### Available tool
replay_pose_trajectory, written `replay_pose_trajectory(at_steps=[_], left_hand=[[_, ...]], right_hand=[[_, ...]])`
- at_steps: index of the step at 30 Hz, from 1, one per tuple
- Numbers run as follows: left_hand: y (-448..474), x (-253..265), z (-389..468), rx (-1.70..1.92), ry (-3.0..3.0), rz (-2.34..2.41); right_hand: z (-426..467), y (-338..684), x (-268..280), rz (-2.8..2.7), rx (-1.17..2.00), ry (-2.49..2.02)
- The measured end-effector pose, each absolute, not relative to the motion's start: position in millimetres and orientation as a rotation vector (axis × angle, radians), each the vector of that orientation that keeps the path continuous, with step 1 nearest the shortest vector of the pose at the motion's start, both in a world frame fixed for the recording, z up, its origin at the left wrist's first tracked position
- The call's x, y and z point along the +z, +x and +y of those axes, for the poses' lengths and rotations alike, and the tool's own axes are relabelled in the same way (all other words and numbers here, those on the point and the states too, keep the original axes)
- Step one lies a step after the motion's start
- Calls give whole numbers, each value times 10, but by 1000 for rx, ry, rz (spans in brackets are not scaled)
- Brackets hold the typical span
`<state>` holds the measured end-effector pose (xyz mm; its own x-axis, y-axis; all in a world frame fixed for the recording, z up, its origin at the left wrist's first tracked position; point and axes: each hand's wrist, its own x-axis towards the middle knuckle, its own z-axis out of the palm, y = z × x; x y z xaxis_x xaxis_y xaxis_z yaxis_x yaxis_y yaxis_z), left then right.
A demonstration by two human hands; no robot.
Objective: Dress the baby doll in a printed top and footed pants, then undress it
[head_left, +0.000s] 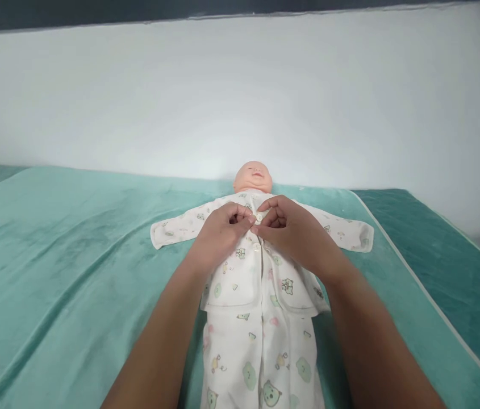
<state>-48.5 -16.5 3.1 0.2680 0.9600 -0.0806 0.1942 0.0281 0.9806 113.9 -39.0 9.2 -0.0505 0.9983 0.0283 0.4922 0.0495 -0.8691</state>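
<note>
A baby doll (pixel 253 176) lies on its back, dressed in a white printed shirt (pixel 231 278) and matching trousers (pixel 261 363). Both sleeves stretch out to the sides. At the chest, my left hand (pixel 225 230) pinches the shirt's front edge beside a white button (pixel 259 217). My right hand (pixel 293 230) is on the other side of that button, its fingers bent and closed on the shirt front. Another button (pixel 257 247) sits just below the hands. The fingertips partly cover the cloth around the upper button.
A teal cover (pixel 73 272) spreads under the doll, with a long crease on the left. A darker green strip (pixel 448 255) with a pale edge lies on the right. Behind the doll's head rises a white wall (pixel 240 96).
</note>
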Motion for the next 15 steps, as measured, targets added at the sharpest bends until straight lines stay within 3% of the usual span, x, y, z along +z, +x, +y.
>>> replay_pose_trajectory(at_steps=[15], left_hand=[[-590, 84, -238, 805, 1651, 1115]], right_hand=[[-835, 1042, 305, -2181, 364, -1985]])
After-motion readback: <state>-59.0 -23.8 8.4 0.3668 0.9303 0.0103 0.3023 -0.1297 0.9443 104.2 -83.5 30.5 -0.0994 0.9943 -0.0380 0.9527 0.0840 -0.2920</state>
